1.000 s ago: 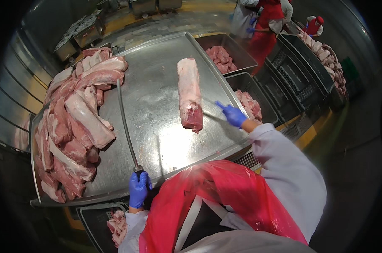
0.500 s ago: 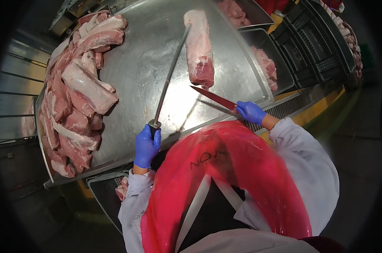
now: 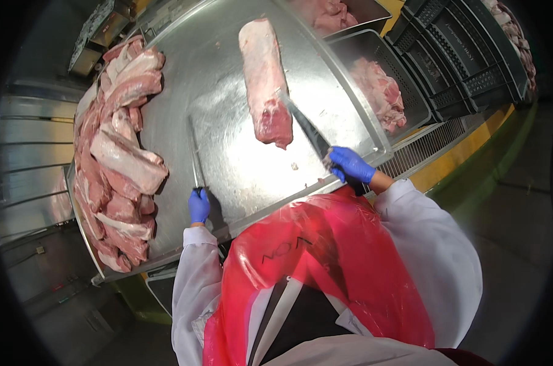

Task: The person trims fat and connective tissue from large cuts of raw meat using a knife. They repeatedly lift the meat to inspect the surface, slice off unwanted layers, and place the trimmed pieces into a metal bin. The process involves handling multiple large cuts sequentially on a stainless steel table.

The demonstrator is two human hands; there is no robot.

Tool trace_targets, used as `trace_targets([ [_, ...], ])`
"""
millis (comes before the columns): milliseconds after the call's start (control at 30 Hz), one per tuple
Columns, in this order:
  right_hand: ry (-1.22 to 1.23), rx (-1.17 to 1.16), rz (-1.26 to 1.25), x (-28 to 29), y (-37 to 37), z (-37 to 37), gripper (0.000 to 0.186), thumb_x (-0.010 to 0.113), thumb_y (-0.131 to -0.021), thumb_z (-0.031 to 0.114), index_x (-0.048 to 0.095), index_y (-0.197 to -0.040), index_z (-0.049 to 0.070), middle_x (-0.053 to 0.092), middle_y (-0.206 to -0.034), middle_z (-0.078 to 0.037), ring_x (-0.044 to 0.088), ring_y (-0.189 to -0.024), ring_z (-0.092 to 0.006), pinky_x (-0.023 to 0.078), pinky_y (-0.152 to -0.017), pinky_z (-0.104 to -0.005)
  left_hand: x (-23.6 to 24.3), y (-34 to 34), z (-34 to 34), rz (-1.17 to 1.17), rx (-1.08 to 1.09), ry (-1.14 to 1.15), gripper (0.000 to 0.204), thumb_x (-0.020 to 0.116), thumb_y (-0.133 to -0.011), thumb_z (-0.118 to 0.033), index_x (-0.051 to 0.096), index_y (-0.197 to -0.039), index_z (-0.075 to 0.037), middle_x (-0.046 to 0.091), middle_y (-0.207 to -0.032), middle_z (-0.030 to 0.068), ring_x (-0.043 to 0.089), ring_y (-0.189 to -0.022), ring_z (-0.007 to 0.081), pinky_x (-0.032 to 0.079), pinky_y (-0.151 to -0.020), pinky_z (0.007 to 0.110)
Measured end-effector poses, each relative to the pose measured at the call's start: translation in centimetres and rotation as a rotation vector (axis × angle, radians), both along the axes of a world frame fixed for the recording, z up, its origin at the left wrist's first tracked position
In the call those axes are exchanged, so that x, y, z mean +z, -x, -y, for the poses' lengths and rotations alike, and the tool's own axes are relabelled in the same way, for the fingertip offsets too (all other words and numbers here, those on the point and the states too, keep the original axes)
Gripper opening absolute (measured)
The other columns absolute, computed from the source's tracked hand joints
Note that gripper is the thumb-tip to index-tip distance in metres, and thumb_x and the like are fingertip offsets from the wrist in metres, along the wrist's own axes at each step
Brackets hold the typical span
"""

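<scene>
Near the counter's (image 3: 221,79) front edge, my left grip (image 3: 199,207) clasps the sharpening rod (image 3: 195,161); my right grip (image 3: 352,165), wrapped around the knife (image 3: 307,126), needs a steady wrist beside the meat (image 3: 265,85).

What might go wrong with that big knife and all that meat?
The knife in the right hand has a bare blade, so a slip might cut through the thin-looking blue glove.

Neither hand steadies the single piece of meat; the left hand holds a metal rod instead. A push from the knife might make the meat slide.

The meat pile is heaped along the table's left edge, so a piece might fall.
</scene>
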State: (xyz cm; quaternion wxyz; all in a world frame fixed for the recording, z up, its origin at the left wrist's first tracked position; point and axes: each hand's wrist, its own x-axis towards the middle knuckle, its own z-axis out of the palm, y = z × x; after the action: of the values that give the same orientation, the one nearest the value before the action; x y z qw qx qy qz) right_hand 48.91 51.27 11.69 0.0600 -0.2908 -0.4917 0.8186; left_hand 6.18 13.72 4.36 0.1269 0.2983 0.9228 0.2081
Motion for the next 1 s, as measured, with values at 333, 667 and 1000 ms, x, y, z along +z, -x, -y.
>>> trace_targets([
  [333,-0.132,-0.436,0.209,-7.9,1.4,-12.7,0.027,0.053,-0.103,0.022,0.055,-0.120,0.001,0.053,-0.072,-0.006,0.051,-0.051,-0.0122,0.045,-0.043,-0.0294,4.5,1.1,-30.4,-0.372,-0.168,-0.011,0.083,0.076,-0.083,-0.049,0.051,-0.134,0.011,0.057,-0.132,0.0335,0.054,-0.124,0.0456,0.042,-0.108,0.048],
  [667,-0.284,-0.354,0.303,-7.5,3.2,-14.7,0.030,0.054,-0.103,0.023,0.058,-0.117,-0.003,0.060,-0.068,-0.010,0.058,-0.050,-0.0155,0.049,-0.046,-0.0315,3.4,-3.7,-63.2,-0.254,0.041,0.450,0.123,0.084,-0.064,-0.056,0.023,-0.156,-0.001,0.031,-0.156,0.0259,0.043,-0.137,0.0420,0.042,-0.105,0.058],
  [1000,-0.444,-0.339,0.284,-9.1,3.7,-14.4,0.023,0.055,-0.102,0.023,0.058,-0.104,0.000,0.064,-0.069,-0.015,0.065,-0.054,-0.0275,0.050,-0.051,-0.0383,4.0,12.1,-53.4,0.692,0.020,-0.278,0.057,0.071,-0.082,-0.021,0.056,-0.130,0.005,0.067,-0.111,0.0141,0.067,-0.096,0.0252,0.054,-0.085,0.038],
])
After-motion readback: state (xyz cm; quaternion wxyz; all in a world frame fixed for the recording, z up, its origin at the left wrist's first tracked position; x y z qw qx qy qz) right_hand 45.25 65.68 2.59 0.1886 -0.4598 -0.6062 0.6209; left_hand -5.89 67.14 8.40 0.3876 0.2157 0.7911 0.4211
